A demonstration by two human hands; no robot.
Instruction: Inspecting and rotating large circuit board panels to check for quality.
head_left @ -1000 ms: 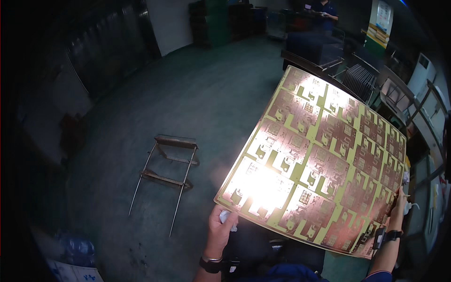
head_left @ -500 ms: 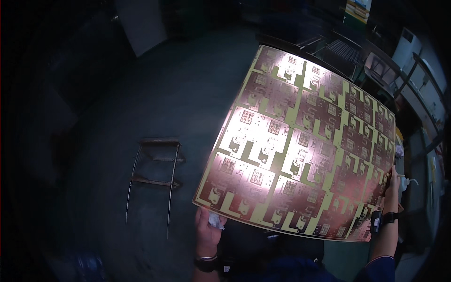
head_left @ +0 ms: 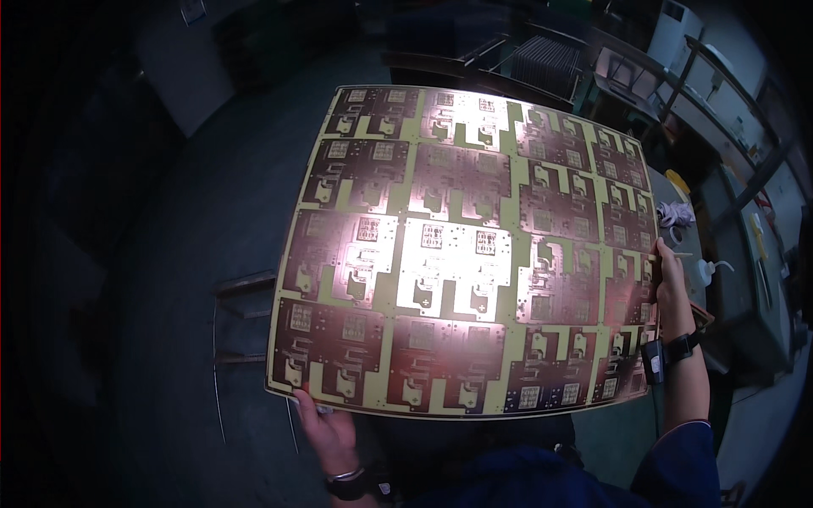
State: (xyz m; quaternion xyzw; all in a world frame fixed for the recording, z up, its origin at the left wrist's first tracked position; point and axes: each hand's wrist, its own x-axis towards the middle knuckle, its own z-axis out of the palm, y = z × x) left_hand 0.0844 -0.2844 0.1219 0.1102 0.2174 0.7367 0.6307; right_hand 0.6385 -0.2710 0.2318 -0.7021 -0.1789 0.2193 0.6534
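A large printed circuit board panel point(head_left: 500, 288), copper-coloured with pale yellow-green gaps, fills the middle of the view. Its surface carries a repeating pattern and bright glare. My left hand point(head_left: 329, 436) grips the near left corner from below, thumb at the edge; something whitish shows partly under its fingers. Around the right edge my right hand point(head_left: 671, 275) is closed, its fingertips hidden behind the panel. Both wrists wear dark bands. The panel is held up off any surface, its face toward me.
A metal-framed stand point(head_left: 244, 292) is on the dark floor at left, partly behind the panel. To the right are a white squeeze bottle point(head_left: 705, 271), a crumpled pale cloth point(head_left: 675, 213) and a bench with a frame point(head_left: 720, 72). A ribbed rack point(head_left: 542, 69) stands beyond the panel.
The panel has swung leftward and turned more level, both hands moving left with it. It now covers part of the metal stand. Both hands keep their hold.
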